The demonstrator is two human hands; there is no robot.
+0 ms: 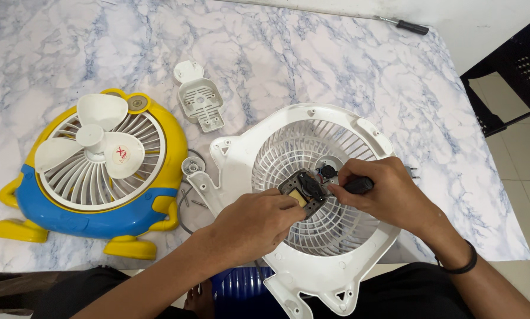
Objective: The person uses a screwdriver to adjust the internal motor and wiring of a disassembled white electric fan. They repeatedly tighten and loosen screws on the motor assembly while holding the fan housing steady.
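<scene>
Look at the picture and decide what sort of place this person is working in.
Probably a home or small informal repair spot, not a factory. A marble-patterned table serves as the bench, a taken-apart yellow and blue fan and a white fan housing lie on it, and a tiled floor shows beside it.

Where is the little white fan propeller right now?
In the head view it is at the left, the white fan blade sitting in the yellow and blue fan housing on the marble table.

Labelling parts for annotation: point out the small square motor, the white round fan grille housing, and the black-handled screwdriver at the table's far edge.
small square motor (305, 192), head view, dark top face.
white round fan grille housing (312, 142), head view, upper grille ribs.
black-handled screwdriver (411, 26), head view, black handle.
</scene>
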